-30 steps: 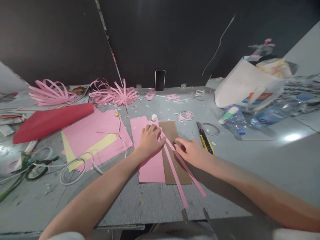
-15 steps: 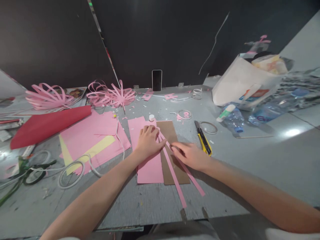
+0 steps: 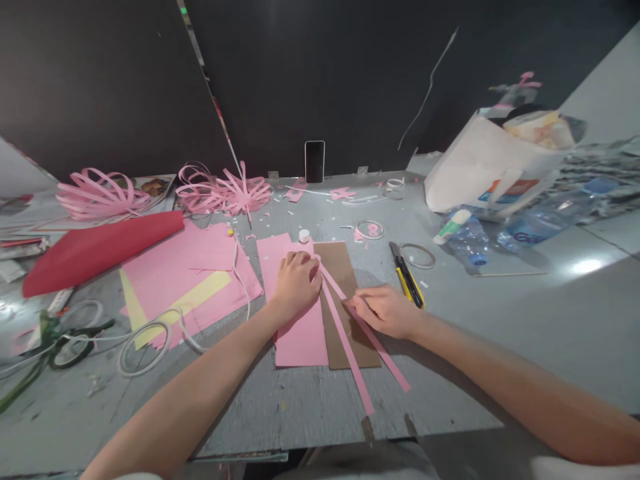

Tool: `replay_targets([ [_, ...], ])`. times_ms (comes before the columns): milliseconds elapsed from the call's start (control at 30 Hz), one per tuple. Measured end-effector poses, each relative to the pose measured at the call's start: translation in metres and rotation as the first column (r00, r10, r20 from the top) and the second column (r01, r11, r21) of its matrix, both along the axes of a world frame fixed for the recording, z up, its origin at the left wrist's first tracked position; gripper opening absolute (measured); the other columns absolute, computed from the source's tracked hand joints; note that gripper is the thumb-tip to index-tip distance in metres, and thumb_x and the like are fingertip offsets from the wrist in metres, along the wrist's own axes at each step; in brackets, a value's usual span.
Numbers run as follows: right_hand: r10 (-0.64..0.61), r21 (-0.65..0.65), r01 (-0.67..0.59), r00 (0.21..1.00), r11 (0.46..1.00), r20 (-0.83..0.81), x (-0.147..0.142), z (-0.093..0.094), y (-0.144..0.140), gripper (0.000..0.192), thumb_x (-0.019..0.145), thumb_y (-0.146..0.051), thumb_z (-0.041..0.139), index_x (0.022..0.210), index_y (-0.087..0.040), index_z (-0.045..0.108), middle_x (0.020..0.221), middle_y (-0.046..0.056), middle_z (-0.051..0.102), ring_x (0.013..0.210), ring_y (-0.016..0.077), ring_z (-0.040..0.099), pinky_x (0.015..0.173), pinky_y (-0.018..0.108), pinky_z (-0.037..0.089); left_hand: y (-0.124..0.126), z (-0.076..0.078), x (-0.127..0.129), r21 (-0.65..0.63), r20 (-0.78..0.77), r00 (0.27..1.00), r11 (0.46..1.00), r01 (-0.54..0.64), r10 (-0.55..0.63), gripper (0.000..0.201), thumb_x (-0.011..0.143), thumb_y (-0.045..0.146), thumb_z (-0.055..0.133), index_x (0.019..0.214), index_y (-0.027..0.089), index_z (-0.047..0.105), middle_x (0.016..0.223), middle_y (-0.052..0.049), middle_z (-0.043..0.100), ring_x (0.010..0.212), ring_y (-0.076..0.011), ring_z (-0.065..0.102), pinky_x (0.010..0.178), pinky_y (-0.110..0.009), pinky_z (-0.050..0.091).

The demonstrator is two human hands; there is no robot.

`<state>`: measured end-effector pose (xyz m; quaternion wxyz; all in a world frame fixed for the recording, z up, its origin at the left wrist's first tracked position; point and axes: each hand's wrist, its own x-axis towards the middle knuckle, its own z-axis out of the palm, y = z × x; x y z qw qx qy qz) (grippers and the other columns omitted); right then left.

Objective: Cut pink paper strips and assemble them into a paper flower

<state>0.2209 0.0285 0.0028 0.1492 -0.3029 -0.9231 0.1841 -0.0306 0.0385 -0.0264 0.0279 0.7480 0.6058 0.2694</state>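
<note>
My left hand [image 3: 296, 283] lies palm down on a pink paper sheet [image 3: 299, 333], pressing the far ends of two long pink paper strips [image 3: 350, 353] near the sheet's top. A brown cardboard piece [image 3: 347, 313] lies right of the pink sheet, under the strips. My right hand [image 3: 383, 310] rests on the cardboard with its fingertips pinched on the right-hand strip [image 3: 387, 360]. Both strips run toward me, past the cardboard's near edge.
A yellow and black utility knife [image 3: 407, 275] lies right of my right hand, with a tape ring [image 3: 417, 256] behind it. Pink and yellow sheets [image 3: 185, 280], a red paper cone [image 3: 95, 250], white cord, scissors [image 3: 60, 340], pink paper curls [image 3: 225, 190], a phone [image 3: 315, 161], a bag [image 3: 485, 167] and bottles surround.
My right hand has drawn slightly toward me along the right-hand strip, its fingers closing onto it. My left hand's fingers have curled in a little; the strips have barely shifted.
</note>
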Motion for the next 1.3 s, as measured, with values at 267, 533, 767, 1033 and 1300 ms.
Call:
replay_targets([
  [267, -0.023, -0.057, 0.021, 0.999, 0.998, -0.038, -0.003, -0.001, 0.001, 0.055, 0.114, -0.044, 0.033, 0.11, -0.023, 0.084, 0.08, 0.006, 0.075, 0.078, 0.022, 0.072, 0.077, 0.033, 0.054, 0.004, -0.004, -0.006, -0.003, 0.062, 0.998, 1.0, 0.018, -0.018, 0.045, 0.103, 0.019, 0.05, 0.145, 0.02, 0.069, 0.129, -0.01, 0.075, 0.121, -0.0306, 0.057, 0.107, -0.047, 0.049],
  [533, -0.027, 0.011, 0.027, 1.0, 1.0, 0.007, -0.004, -0.003, 0.001, 0.055, 0.115, -0.038, 0.029, 0.117, -0.02, 0.081, 0.081, 0.006, 0.074, 0.076, 0.0204, 0.072, 0.073, 0.032, 0.05, 0.003, 0.001, -0.005, -0.022, 0.114, 0.993, 1.0, -0.019, 0.021, 0.037, 0.101, 0.015, 0.05, 0.126, 0.019, 0.076, 0.13, -0.011, 0.073, 0.127, -0.0314, 0.055, 0.111, -0.047, 0.049],
  [767, -0.095, -0.002, 0.095, 0.995, 0.996, 0.023, -0.003, -0.007, 0.003, 0.054, 0.114, -0.042, 0.033, 0.096, -0.023, 0.081, 0.08, 0.007, 0.074, 0.078, 0.0215, 0.071, 0.074, 0.032, 0.049, 0.002, -0.002, -0.006, -0.024, 0.07, 0.998, 1.0, -0.01, 0.012, 0.034, 0.102, 0.017, 0.051, 0.119, 0.021, 0.08, 0.126, -0.01, 0.072, 0.127, -0.0319, 0.054, 0.112, -0.048, 0.049],
  [1033, -0.061, 0.019, 0.06, 0.997, 0.998, 0.046, -0.002, -0.007, 0.003, 0.056, 0.114, -0.039, 0.032, 0.085, -0.022, 0.077, 0.074, 0.006, 0.071, 0.071, 0.02, 0.067, 0.07, 0.032, 0.045, 0.004, -0.002, -0.005, -0.022, 0.063, 0.998, 1.0, -0.011, 0.013, 0.034, 0.103, 0.015, 0.048, 0.124, 0.018, 0.075, 0.129, -0.012, 0.069, 0.127, -0.0315, 0.053, 0.114, -0.047, 0.047],
  [1300, 0.031, 0.161, -0.035, 0.999, 0.986, 0.03, -0.002, -0.013, 0.001, 0.062, 0.117, -0.037, 0.028, 0.068, -0.02, 0.062, 0.064, 0.002, 0.061, 0.056, 0.0146, 0.051, 0.063, 0.034, 0.033, 0.008, -0.006, -0.007, -0.023, 0.166, 0.986, 1.0, 0.012, -0.008, 0.032, 0.103, 0.019, 0.051, 0.122, 0.02, 0.077, 0.128, -0.012, 0.07, 0.128, -0.0324, 0.053, 0.115, -0.049, 0.046],
])
